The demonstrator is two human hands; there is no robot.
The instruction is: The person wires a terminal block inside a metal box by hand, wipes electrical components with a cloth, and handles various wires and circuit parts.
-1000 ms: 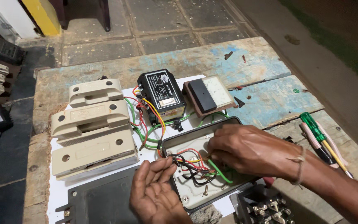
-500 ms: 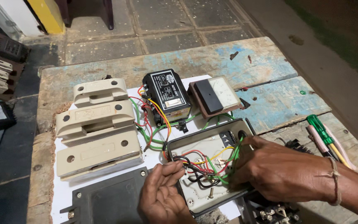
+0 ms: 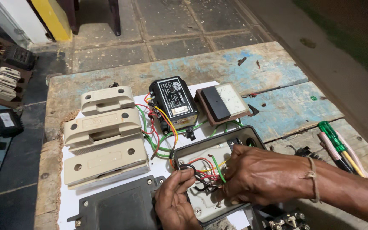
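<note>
While both of your hands work inside the open grey box, the scene reads left to right as follows.

Floor, far left: dark and cream electrical parts (image 3: 1, 81) lie on the floor beside the worktop (image 3: 277, 72), which is worn wood with patches of blue paint.

Cream blocks: three cream switch housings (image 3: 103, 134) sit in a row on a white sheet (image 3: 71, 200), left of the box.

Dark lid: a dark grey plate (image 3: 116, 206) with corner screws lies at the near edge, just left of your left hand.

Left hand: your left hand (image 3: 173, 204) comes up from the near edge; its grip is pinched together on the wires (image 3: 201, 172) at the left side of the box, thumb and forefinger closed around a dark loop.

Black unit: a black relay box (image 3: 173, 102) stands behind, with red, yellow and green leads running down from it toward the box.

Grey box: the open enclosure (image 3: 218, 147) lies tilted on the sheet, its pale inner panel showing; the bundle of red, black, yellow and green wires lies inside it, between your two hands.

Meter: a square panel meter (image 3: 222, 102) with a brown body rests just right of the black unit.

Right hand: your right hand (image 3: 265, 174) covers the right half of the box, its grip closed on the wires; the fingertips are partly hidden.

Tools, far right: screwdrivers (image 3: 339, 147) with green and pink handles lie on the worktop beyond your right wrist.
</note>
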